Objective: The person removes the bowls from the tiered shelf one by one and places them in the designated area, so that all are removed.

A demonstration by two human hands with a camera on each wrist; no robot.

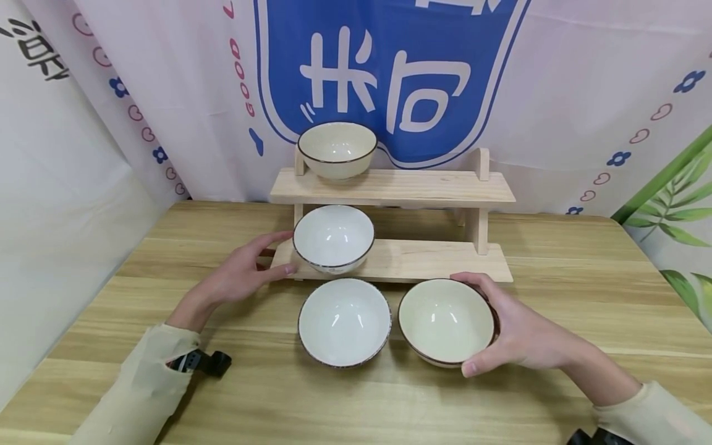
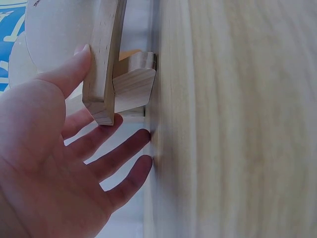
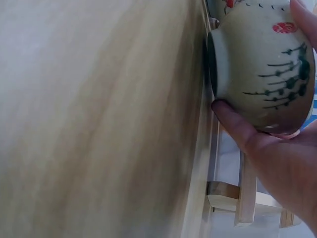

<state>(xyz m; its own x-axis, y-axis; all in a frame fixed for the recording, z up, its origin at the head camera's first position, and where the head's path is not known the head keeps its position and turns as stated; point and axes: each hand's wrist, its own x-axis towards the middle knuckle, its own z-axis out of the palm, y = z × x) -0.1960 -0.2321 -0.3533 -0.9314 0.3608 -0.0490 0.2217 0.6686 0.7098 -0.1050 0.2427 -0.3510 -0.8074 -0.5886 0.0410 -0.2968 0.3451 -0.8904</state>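
Note:
My right hand (image 1: 520,334) grips a cream bowl (image 1: 445,318) with a dark rim, thumb on its near side and fingers round the far right. In the right wrist view, the bowl's side (image 3: 267,64) carries green sprigs and a red mark, with the thumb by its foot. The left hand (image 1: 245,269) touches the left end of the lower shelf (image 1: 428,259), its fingers spread and holding nothing; the thumb lies on the board (image 2: 101,64). Beside it, a white bowl (image 1: 334,238) stands on that shelf. Another white bowl (image 1: 345,321) sits left of the cream one.
A second cream bowl (image 1: 337,148) stands at the left of the upper shelf (image 1: 423,185). The two-tier wooden rack stands at the back of the wooden table (image 1: 267,395), before a printed curtain (image 1: 556,93).

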